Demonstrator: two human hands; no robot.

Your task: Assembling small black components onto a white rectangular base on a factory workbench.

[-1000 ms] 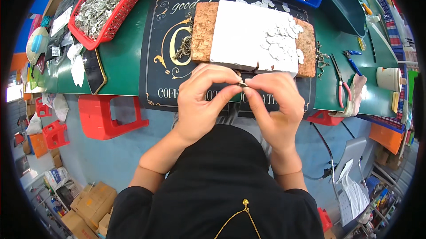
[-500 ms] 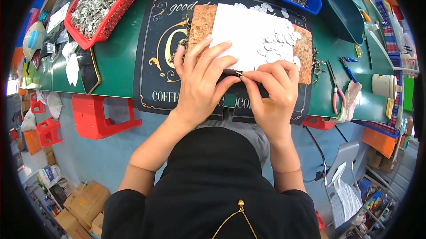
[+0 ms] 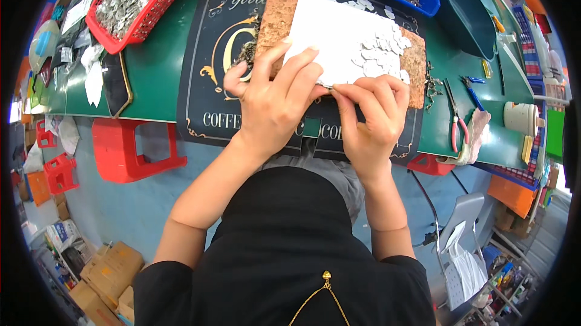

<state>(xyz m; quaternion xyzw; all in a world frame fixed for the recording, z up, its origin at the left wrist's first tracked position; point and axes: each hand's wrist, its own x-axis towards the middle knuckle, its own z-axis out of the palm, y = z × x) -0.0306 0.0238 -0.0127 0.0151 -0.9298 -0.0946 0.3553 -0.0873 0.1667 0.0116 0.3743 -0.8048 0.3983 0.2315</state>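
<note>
My left hand (image 3: 272,105) reaches over the lower left of a white sheet (image 3: 330,35), its fingers curved and its thumb bent in toward a small, thin, dark and shiny piece (image 3: 325,86). What the left fingers grip is mostly hidden beneath them. My right hand (image 3: 374,111) is closed in a pinch at the other end of that spot, thumb against forefinger; the thing there is too small to name. Both hands meet at the sheet's near edge. The sheet lies on a speckled brown cork-like board (image 3: 413,69). Several small white flat pieces (image 3: 380,54) are scattered on the sheet's right side.
A red basket (image 3: 142,26) of small metal parts stands far left. Blue trays (image 3: 428,0) with small parts are at the back. Pliers with pink handles (image 3: 455,123) and blue-handled pliers (image 3: 473,91) lie right, near a white cup-like container (image 3: 521,117). A dark printed mat (image 3: 196,90) lies underneath.
The dark piece between my hands has tilted and is now mostly hidden by my left fingers. Both hands stay together at the sheet's near edge. The whole view has shifted slightly.
</note>
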